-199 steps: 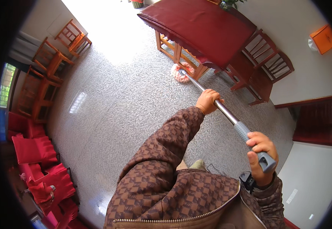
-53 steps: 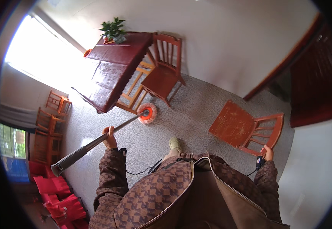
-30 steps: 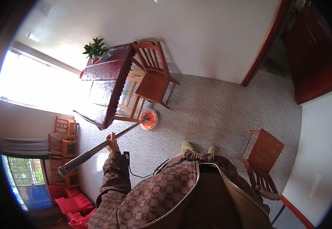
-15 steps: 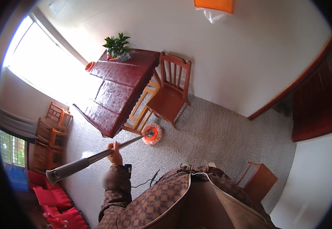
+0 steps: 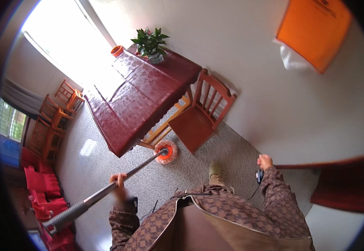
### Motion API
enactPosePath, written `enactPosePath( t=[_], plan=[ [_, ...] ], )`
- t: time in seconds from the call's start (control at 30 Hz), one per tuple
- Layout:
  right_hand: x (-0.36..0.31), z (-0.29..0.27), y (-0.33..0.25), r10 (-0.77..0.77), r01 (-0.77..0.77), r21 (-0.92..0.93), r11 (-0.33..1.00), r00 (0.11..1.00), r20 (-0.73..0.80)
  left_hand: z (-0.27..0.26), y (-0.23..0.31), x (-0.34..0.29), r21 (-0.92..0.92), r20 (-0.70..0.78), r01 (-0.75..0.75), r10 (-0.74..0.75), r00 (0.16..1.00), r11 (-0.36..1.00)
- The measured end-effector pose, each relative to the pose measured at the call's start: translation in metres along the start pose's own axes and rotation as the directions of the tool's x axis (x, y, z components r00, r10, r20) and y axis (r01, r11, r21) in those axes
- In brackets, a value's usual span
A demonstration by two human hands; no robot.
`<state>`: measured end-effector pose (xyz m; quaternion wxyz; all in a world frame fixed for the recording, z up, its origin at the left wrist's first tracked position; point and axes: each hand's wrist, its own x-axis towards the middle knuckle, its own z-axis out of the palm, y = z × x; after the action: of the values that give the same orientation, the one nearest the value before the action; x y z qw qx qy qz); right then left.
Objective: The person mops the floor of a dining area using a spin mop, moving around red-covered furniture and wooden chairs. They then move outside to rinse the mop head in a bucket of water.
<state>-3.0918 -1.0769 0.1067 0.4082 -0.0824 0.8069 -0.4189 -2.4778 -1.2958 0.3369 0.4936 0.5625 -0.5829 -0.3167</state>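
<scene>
My left hand (image 5: 119,184) grips the grey metal pole of a mop (image 5: 142,165), its fingers wrapped round the shaft below the thick grey handle end (image 5: 66,215). The pole slants away to a round mop head (image 5: 165,152) with an orange centre and a pale pinkish fringe. That head lies on the floor beside a table leg and the front of a red-brown wooden chair (image 5: 193,125). Out to the right, my right hand (image 5: 264,162) is off the mop, fingers curled in, with nothing visible in it. A small dark device (image 5: 259,176) sits at that wrist.
A table (image 5: 148,98) under a dark red cloth bears a potted plant (image 5: 149,44) and an orange pot (image 5: 117,51). Wooden chairs (image 5: 54,115) and red-covered seats (image 5: 41,184) line the left. An orange bag-like thing (image 5: 313,33) hangs on the right wall.
My view has turned, and the table now appears farther right. My right hand and one foot have come into view. The mop head stays near the table leg; my left hand keeps its grip.
</scene>
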Motion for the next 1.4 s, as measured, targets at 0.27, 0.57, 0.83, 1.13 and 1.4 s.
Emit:
enactPosePath(
  t=[0.27,0.57,0.83,1.13,1.4],
  plan=[
    [0.147,0.161,-0.278,-0.707,0.667,-0.519,0.534,0.689,0.158,0.029,0.028,-0.020,0.111,-0.089,0.158,-0.149,0.985,0.981],
    [0.195,0.217,-0.320,-0.341,0.420,-0.705,0.572,0.903,0.261,0.037,0.039,-0.078,0.148,-0.153,0.283,-0.260,0.953,0.948],
    [0.143,0.182,-0.247,-0.141,0.275,-0.567,0.776,0.953,0.269,0.005,0.023,-0.072,0.168,-0.124,0.236,-0.217,0.968,0.957],
    [0.007,0.145,-0.115,0.132,-0.117,-0.107,0.987,0.981,0.143,-0.046,-0.014,-0.021,0.065,0.049,0.068,-0.071,0.996,0.996],
    [-0.114,0.040,0.006,0.099,-0.080,0.346,0.935,0.994,-0.037,-0.053,-0.030,-0.010,0.031,0.094,0.046,-0.049,0.994,0.998]
  ],
)
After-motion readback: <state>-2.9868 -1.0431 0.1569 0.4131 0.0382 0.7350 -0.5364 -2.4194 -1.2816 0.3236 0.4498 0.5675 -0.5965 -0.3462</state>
